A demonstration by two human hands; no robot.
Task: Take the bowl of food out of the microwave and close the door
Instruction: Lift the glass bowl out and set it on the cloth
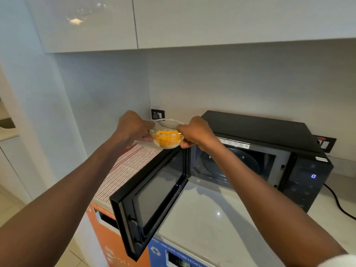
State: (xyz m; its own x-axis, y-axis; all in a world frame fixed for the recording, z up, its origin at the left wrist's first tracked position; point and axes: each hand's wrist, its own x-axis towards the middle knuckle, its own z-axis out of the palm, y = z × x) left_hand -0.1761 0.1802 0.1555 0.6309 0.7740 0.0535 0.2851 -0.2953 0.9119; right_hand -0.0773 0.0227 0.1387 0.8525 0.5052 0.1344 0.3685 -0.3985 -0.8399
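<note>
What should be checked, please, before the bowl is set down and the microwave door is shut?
1. Bowl held on both sides by left hand and right hand: ok.
2. Bowl out of the microwave cavity: ok.
3. Bowl level, orange food inside: ok.
4. Set-down spot: striped cloth lies below the bowl; its far end is hidden: cannot tell.
5. Door shut: not ok, it stands wide open.
6. A hand free for the door: not ok.
</note>
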